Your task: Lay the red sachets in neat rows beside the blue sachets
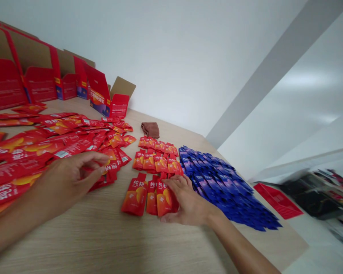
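My left hand (pixel 74 173) is at the near right edge of a loose pile of red pouches (pixel 71 146). Its fingers are curled, with thumb and fingertips close together at the edge of a red pouch (pixel 113 166). My right hand (pixel 187 201) spans the right end of the front row, fingers at the top and thumb at the bottom of a red pouch (pixel 164 198). Left of that lie an overlapped pouch (pixel 151 196) and a separate one (pixel 135 195). Behind them are a middle row (pixel 156 161) and a back row (pixel 157 145) of red pouches, all lying flat.
Overlapping blue pouches (pixel 217 182) lie in rows to the right. A folded brown cloth (pixel 150 129) is behind the red rows. Open red cartons (pixel 40 82) line the back left, with another open carton (pixel 108 99) beside them. A red box (pixel 278 199) stands beyond the table's right edge.
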The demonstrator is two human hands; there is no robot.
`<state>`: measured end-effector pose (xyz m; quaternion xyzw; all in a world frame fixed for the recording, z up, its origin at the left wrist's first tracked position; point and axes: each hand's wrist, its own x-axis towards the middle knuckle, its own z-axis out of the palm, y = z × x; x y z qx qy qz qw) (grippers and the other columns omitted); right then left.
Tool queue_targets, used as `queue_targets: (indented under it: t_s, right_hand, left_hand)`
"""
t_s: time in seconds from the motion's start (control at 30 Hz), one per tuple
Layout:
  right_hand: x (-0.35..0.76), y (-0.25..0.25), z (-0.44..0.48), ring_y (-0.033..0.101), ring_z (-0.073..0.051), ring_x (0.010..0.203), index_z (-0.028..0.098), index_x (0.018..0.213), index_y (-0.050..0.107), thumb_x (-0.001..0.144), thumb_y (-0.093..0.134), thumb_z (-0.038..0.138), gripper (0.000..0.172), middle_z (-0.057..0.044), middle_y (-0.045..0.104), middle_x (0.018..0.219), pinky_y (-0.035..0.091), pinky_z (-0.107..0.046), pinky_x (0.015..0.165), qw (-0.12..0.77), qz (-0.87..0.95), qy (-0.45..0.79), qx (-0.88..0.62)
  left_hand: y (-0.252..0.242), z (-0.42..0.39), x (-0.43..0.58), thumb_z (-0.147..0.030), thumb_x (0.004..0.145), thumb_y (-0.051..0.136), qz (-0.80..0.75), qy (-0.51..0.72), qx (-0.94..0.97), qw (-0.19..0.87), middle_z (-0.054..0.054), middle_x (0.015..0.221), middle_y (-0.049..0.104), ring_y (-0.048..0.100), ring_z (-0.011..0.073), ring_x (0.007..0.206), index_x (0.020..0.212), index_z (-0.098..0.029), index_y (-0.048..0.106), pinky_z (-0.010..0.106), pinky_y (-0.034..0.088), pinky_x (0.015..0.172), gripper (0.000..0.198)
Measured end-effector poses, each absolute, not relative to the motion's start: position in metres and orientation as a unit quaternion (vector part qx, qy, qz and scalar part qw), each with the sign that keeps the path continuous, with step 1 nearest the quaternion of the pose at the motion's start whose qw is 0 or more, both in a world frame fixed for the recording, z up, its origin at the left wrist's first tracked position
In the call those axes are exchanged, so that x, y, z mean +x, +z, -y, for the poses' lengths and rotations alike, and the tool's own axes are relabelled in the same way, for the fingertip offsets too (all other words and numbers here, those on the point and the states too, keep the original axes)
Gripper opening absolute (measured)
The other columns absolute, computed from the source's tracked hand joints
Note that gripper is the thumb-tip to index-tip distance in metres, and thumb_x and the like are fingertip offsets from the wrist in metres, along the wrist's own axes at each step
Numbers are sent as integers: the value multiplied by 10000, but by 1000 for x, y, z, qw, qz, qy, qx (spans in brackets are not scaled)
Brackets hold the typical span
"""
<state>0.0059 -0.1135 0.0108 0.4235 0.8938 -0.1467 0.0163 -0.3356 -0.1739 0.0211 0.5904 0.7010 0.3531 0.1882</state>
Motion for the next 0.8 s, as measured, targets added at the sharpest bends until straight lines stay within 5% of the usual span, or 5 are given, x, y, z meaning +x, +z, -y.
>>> queue_targets:
  t_s: [0.1,0.3,0.5,0.8]
  right_hand:
    - [3,9,113,402,-421,1551,121,1666,465,750,948,578,1133,-238,543,1616,95,-663,1341,23,-891,-135,433]
    - [-1,12,113,307,-474,1621,123,1650,507,821,872,650,1048,-239,506,1666,29,-722,1336,58,-886,-119,445]
    - [-3,17,117,146,-500,1687,155,1700,449,897,754,759,1050,-237,269,1801,-16,-770,1320,88,-877,-124,455]
    - [-6,31,131,201,-440,1691,156,1674,471,972,761,645,903,-231,326,1781,20,-773,1331,50,-892,-121,432]
  left_hand:
    - [19,170,-350,-653,801,473,-725,304,606,124,87,1001,835,739,328,813,1130,-234,801,434,556,813,625]
    - [-4,163,-375,-515,890,490,-691,203,692,50,147,1321,791,724,413,1202,1221,-204,807,567,528,1090,554]
    - [-13,167,-376,-379,850,562,-680,52,728,68,156,1434,735,694,414,1299,1348,-196,789,563,555,1096,577]
    - [12,172,-378,-257,924,438,-668,71,740,44,112,1084,847,790,347,990,1114,-264,847,430,585,868,452]
